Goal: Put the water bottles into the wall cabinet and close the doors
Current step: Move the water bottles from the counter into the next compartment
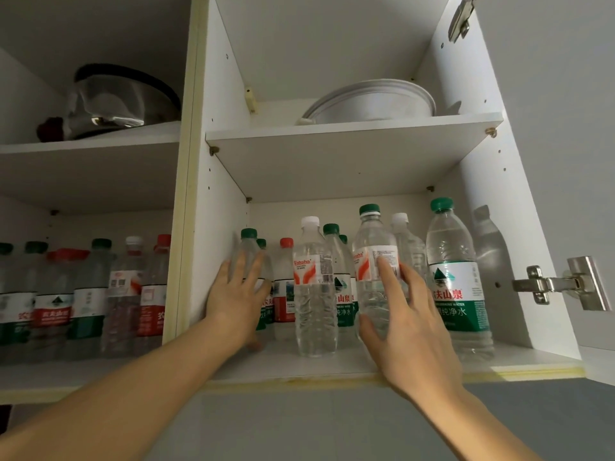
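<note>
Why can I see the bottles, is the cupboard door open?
Yes, open. The cupboard shows its shelves and bottles, and the door hinge on the right is swung out.

The white wall cabinet [332,154] has smooth, matt laminated board panels, with yellowed edge tape along the front lip of its bottom board. On its lower shelf stand clear, glossy, ribbed plastic water bottles [314,294] with plastic screw caps and printed film labels; at its right wall sits a polished silver metal door hinge [562,284]. On its upper shelves rest a smooth white plastic basin [376,101] and, left of the basin, a shiny stainless-steel pot [113,104].
</note>
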`<state>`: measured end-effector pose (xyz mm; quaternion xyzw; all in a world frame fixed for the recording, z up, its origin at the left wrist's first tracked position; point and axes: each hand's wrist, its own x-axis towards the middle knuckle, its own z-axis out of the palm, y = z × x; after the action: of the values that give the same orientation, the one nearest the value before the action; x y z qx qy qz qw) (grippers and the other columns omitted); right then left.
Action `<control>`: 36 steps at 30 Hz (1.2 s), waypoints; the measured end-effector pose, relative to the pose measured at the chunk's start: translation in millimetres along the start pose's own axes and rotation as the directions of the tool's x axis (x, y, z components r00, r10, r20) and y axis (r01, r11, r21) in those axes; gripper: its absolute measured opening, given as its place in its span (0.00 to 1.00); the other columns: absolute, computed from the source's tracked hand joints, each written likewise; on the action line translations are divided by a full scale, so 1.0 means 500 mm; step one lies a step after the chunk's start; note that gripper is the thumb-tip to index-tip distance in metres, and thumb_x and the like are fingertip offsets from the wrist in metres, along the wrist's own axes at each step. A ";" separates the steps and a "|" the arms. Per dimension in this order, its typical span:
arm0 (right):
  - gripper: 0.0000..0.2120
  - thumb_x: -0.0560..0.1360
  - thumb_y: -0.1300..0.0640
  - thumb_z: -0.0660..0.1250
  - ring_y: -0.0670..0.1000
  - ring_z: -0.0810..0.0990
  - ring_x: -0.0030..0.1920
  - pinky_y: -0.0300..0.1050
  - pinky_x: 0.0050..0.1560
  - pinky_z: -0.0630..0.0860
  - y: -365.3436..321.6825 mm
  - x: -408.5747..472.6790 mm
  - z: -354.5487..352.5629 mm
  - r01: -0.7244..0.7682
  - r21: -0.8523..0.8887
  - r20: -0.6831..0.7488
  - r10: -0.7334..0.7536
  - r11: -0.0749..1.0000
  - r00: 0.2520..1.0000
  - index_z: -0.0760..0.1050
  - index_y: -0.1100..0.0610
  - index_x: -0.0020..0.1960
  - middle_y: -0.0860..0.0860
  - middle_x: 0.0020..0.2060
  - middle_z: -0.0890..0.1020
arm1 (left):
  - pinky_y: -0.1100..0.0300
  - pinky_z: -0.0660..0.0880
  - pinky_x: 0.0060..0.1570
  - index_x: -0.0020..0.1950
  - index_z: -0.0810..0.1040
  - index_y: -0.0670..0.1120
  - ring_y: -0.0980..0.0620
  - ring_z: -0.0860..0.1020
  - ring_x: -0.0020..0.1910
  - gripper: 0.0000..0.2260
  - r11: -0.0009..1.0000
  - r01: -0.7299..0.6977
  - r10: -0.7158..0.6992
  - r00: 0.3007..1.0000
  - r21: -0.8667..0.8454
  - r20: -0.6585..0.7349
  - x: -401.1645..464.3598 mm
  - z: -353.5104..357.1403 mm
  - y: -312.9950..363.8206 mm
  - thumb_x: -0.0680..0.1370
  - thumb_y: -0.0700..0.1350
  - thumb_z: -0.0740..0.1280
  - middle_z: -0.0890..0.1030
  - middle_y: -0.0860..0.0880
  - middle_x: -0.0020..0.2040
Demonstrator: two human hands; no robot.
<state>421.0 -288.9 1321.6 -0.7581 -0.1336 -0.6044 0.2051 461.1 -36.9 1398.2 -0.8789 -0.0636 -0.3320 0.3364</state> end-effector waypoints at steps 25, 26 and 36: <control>0.46 0.75 0.41 0.71 0.55 0.71 0.65 0.46 0.54 0.79 -0.022 -0.007 -0.021 -0.104 -0.049 0.039 0.106 0.993 0.994 0.48 0.54 0.82 0.54 0.66 0.69 | 0.56 0.72 0.64 0.77 0.59 0.51 0.50 0.73 0.70 0.39 -0.058 -0.020 -0.106 0.994 -0.998 -0.014 -0.031 -0.087 0.130 0.73 0.48 0.77 0.71 0.51 0.74; 0.45 0.76 0.42 0.71 0.55 0.71 0.66 0.46 0.56 0.78 -0.021 -0.006 -0.021 -0.105 -0.031 0.046 0.106 0.994 0.993 0.49 0.53 0.82 0.54 0.67 0.69 | 0.54 0.72 0.65 0.77 0.60 0.51 0.50 0.73 0.70 0.39 -0.051 -0.019 -0.084 0.996 -0.999 -0.014 -0.030 -0.087 0.122 0.72 0.48 0.78 0.72 0.52 0.73; 0.42 0.77 0.37 0.66 0.50 0.70 0.72 0.47 0.63 0.75 -0.019 -0.004 -0.019 -0.033 0.138 0.111 0.017 0.990 0.994 0.46 0.46 0.81 0.48 0.74 0.68 | 0.52 0.74 0.66 0.81 0.58 0.53 0.50 0.75 0.68 0.38 0.057 0.073 0.049 0.996 -0.996 0.076 -0.019 -0.045 0.045 0.76 0.41 0.74 0.74 0.50 0.72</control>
<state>408.0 -285.0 1322.7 -0.7757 -0.1770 -0.5483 0.2575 449.4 -67.5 1392.3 -0.8829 0.1596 -0.2485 -0.3651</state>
